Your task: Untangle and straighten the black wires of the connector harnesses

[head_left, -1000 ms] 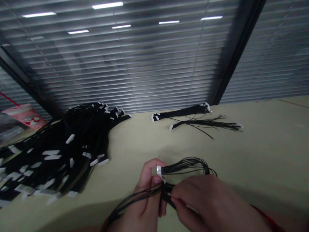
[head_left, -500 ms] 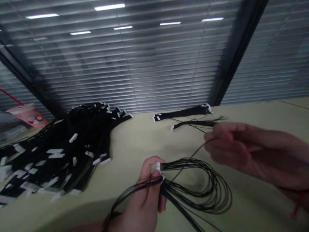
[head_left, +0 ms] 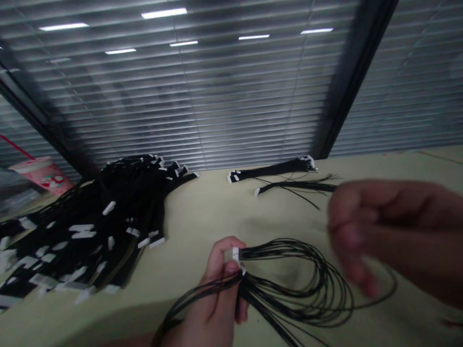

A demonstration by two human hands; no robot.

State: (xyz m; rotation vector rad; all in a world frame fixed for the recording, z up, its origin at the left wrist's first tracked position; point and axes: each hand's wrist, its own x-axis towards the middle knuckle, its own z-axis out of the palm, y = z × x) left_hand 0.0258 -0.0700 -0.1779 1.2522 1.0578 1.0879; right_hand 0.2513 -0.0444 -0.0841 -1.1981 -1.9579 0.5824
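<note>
My left hand [head_left: 217, 294], low in the middle, is closed on a white connector [head_left: 236, 253] between thumb and fingers. Black wires [head_left: 321, 274] leave this connector, loop out to the right and come back to a second white piece by my thumb. Other wire ends hang down past my palm and over my wrist. To the right, my right hand [head_left: 383, 231] is blurred, with its fingertips pinched together. A single black wire [head_left: 376, 302] runs from the loop and curves up to this hand; its end is hidden by the fingers.
A large heap of black wire harnesses [head_left: 119, 207] with white connectors covers the left of the table [head_left: 202, 207]. At the back lie a wire bundle [head_left: 271, 168] and a smaller harness [head_left: 289, 184] with loose ends. A pink cup [head_left: 45, 176] with a straw stands far left, before the blinds [head_left: 217, 96].
My right hand has moved right and nearer to me, drawing the single wire from above the loop round to its right side. My left hand has hardly moved.
</note>
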